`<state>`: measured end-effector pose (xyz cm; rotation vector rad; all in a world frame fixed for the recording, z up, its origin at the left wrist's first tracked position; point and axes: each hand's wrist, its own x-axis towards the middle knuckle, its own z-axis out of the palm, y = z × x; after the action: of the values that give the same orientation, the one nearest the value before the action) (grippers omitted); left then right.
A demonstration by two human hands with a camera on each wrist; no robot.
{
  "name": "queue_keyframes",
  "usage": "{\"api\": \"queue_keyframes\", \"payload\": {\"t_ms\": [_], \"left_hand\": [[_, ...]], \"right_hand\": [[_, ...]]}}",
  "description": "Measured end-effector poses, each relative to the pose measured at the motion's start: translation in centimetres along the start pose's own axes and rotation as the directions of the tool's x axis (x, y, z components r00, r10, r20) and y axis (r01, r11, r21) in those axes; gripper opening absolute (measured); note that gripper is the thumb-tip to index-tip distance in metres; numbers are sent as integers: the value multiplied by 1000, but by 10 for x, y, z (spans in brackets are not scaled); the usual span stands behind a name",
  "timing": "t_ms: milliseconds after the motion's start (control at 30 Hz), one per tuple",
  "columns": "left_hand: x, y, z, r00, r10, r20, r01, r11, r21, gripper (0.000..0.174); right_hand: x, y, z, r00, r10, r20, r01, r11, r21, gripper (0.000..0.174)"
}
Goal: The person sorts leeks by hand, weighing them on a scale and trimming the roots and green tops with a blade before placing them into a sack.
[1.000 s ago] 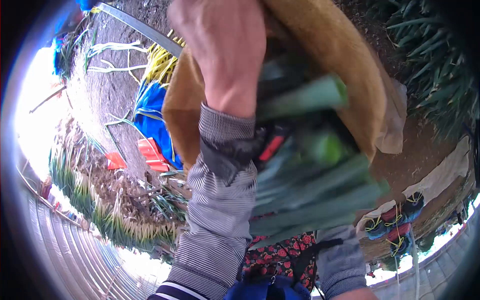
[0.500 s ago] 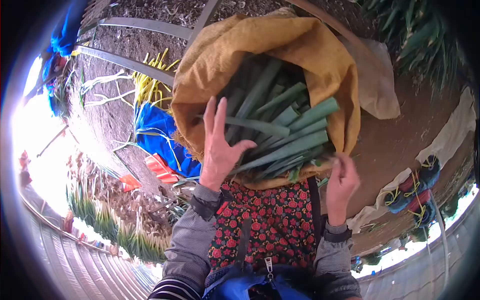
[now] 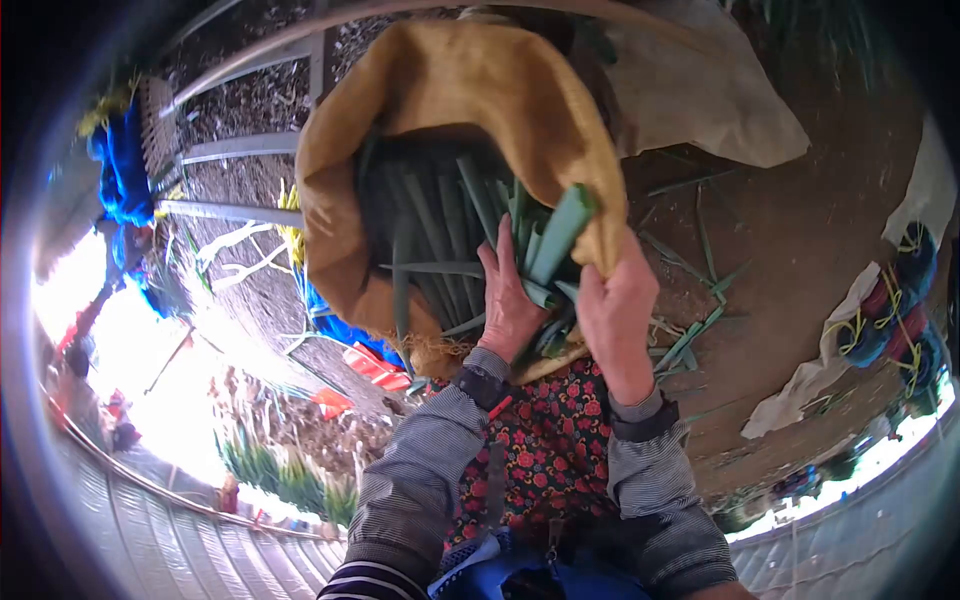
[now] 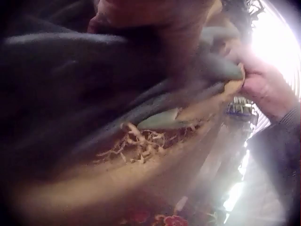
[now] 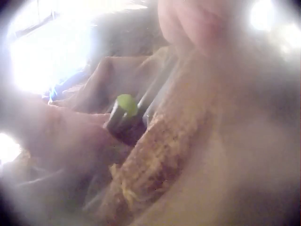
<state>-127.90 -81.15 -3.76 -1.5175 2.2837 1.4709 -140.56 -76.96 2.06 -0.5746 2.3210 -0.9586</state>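
Note:
A tan cloth sack (image 3: 452,70) stands with its mouth wide, filled with long green onion leaves (image 3: 430,225). My left hand (image 3: 512,312) reaches inside the near right part of the mouth, its fingers extended against the leaves. At the right side, my right hand (image 3: 618,310) grips the sack's rim, beside a thick leaf end (image 3: 563,230) that sticks up. The right wrist view shows the woven rim (image 5: 160,150) and a cut leaf end (image 5: 126,106) near the left hand. Roots (image 4: 141,143) hang over the rim in the left wrist view.
Loose leaves (image 3: 690,340) lie on the soil right of the sack, below a pale cloth sheet (image 3: 700,90). Left are metal bars (image 3: 235,212) and orange-red plastic (image 3: 375,367). Bundles tied with yellow string (image 3: 895,320) lie far right.
My left hand came down from the sack's upper edge, spread over the leaves, then moved in among them. My right hand now holds the rim higher up its right side. The head view has shifted.

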Motion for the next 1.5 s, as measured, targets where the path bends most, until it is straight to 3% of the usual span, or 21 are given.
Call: {"api": "queue_keyframes", "payload": {"t_ms": [33, 133, 167, 267, 433, 533, 633, 733, 767, 800, 1000, 1100, 1167, 1233, 1267, 1300, 1367, 1433, 1467, 1500], "left_hand": [[8, 3, 5, 1000, -14, -21, 14, 1000, 24, 111], [38, 7, 24, 996, -43, -73, 49, 995, 85, 103], [51, 7, 30, 995, -45, -89, 53, 994, 91, 101], [88, 2, 50, 995, -54, -90, 62, 994, 95, 98], [136, -15, 62, 998, -65, 20, 64, 998, 21, 91], [143, -19, 46, 988, -78, 131, 86, 994, -60, 88], [138, -19, 19, 971, -72, 228, 98, 990, -105, 84], [128, -21, -7, 950, -55, 308, 99, 987, -127, 80], [125, -21, -12, 943, -42, 332, 91, 987, -133, 79], [122, -21, -16, 935, -27, 353, 81, 987, -139, 78], [101, -17, -30, 889, 105, 447, -33, 985, -167, 70], [58, -8, -42, 905, 106, 412, -53, 989, -136, 67], [18, -1, -72, 943, 43, 329, -26, 998, -55, 78], [-5, -24, -106, 896, 144, 420, -112, 989, -101, 73], [-12, -45, -125, 856, 292, 426, -351, 934, 65, 71], [-12, -63, -141, 778, 438, 451, -569, 796, 206, 69], [-40, -77, -157, 620, 536, 572, -760, 591, 270, 67], [-86, -77, -160, 726, 295, 621, -593, 726, 348, 66], [-100, -78, -160, 593, 342, 729, -740, 590, 324, 65], [-108, -86, -159, 606, 252, 755, -668, 676, 311, 64]], "right_hand": [[2, 1, -3, 998, -29, 63, 33, 997, -68, 29], [8, 16, -15, 995, 71, 76, -79, 990, 116, 27], [8, 25, -14, 991, 118, 62, -130, 958, 256, 26], [5, 33, -25, 970, 169, 172, -212, 938, 273, 28], [11, 47, -21, 974, 80, 213, -143, 943, 299, 33], [-15, 30, -8, 894, -67, 442, -157, 878, 452, 30], [-19, 10, -15, 918, 76, 389, -295, 786, 544, 24], [-36, 0, -15, 988, 36, 152, -120, 796, 594, 26], [-43, -1, -24, 962, 5, 274, -170, 794, 584, 38], [-55, -3, -24, 984, 19, 179, -121, 809, 575, 41], [-148, 4, -22, 969, 58, -238, 10, 961, 276, 52], [-232, 26, -3, 964, 174, -201, -106, 945, 309, 38], [-275, 22, 2, 963, 223, -148, -169, 936, 310, 30], [-304, 9, 4, 959, 270, -86, -236, 929, 287, 22], [-320, 4, 6, 950, 292, -112, -250, 923, 293, 20], [-328, -1, 10, 940, 310, -140, -260, 920, 294, 19], [-360, -2, 16, 911, 385, -149, -318, 884, 342, 18], [-399, -1, 29, 863, 486, -135, -389, 812, 436, 17], [-418, 1, 36, 842, 524, -124, -412, 775, 480, 17], [-437, 3, 46, 809, 585, -57, -478, 711, 515, 17]]}}
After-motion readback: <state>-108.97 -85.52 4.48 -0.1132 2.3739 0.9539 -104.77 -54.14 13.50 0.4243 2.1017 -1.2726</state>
